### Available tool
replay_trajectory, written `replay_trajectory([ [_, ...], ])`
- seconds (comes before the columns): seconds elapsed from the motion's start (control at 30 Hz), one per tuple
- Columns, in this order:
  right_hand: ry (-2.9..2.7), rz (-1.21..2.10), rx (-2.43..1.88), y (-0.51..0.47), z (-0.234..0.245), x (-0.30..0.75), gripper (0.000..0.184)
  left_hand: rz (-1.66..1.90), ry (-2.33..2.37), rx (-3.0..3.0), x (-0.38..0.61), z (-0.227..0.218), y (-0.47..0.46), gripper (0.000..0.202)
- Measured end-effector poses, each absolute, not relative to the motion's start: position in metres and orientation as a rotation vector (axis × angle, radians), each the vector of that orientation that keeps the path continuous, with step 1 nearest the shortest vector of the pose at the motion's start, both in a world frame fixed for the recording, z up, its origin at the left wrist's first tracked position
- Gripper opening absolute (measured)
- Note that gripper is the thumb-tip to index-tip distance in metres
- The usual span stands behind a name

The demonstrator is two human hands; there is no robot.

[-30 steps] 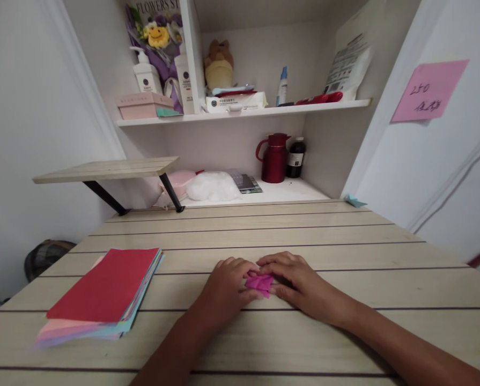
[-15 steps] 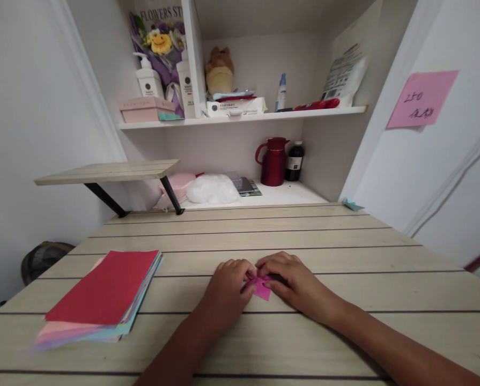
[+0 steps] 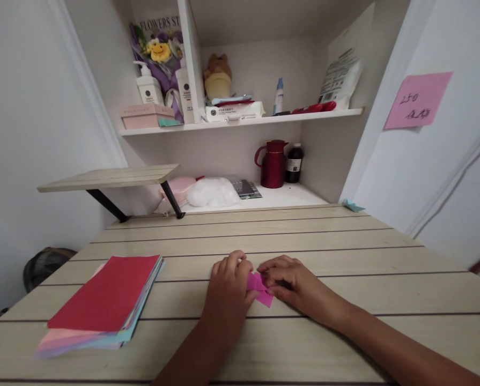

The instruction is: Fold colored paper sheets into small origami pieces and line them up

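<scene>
A small folded piece of pink paper (image 3: 259, 284) lies on the wooden tabletop between my two hands, one corner pointing towards me. My left hand (image 3: 229, 284) holds its left side, thumb on the near edge and fingers curled over the far side. From the right, my right hand (image 3: 290, 279) pinches the paper's other edge between thumb and bent fingers. Parts of the paper are hidden beneath the fingers.
To the left lies a stack of coloured paper (image 3: 106, 292), red on top. A small raised shelf (image 3: 111, 177) on black legs stands at the back left. Behind the table, the cabinet holds a red jug (image 3: 273, 163) and a dark bottle (image 3: 294, 162).
My left hand has shifted slightly left and its fingers have lifted, so more of the pink paper shows. The right hand stays at the paper's right edge. The camera view has tilted slightly.
</scene>
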State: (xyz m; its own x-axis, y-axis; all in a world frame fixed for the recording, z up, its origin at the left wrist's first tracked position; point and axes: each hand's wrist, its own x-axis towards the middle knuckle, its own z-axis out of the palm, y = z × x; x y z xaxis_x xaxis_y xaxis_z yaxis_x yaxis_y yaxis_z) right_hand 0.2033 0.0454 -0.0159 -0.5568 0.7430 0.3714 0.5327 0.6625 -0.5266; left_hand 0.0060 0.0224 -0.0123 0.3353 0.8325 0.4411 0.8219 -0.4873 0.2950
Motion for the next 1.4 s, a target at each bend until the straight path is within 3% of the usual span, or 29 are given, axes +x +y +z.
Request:
replay_trajectory([
  [0.13, -2.311, 0.483, -0.984, 0.045, -0.015, 0.204, 0.011, 0.724, 1.684, 2.489, 0.011, -0.009, 0.019, 0.01],
  [0.23, -2.325, 0.479, -1.006, 0.045, -0.014, 0.204, 0.009, 0.699, 1.599, 2.428, 0.012, -0.009, 0.018, 0.007],
  [0.37, -2.331, 0.465, -0.999, 0.045, -0.014, 0.205, 0.008, 0.712, 1.413, 2.417, 0.009, -0.009, 0.019, 0.012],
  [0.7, -2.308, 0.51, -1.019, 0.045, -0.012, 0.205, 0.006, 0.724, 1.473, 2.332, 0.004, -0.008, 0.023, 0.014],
  [0.9, -2.278, 0.516, -1.06, 0.043, -0.008, 0.204, 0.019, 0.767, 1.253, 2.306, 0.005, -0.009, 0.021, 0.026],
  [1.4, -2.435, 0.498, -0.972, 0.044, -0.009, 0.206, 0.021, 0.719, 1.413, 2.181, -0.004, -0.009, 0.024, 0.023],
])
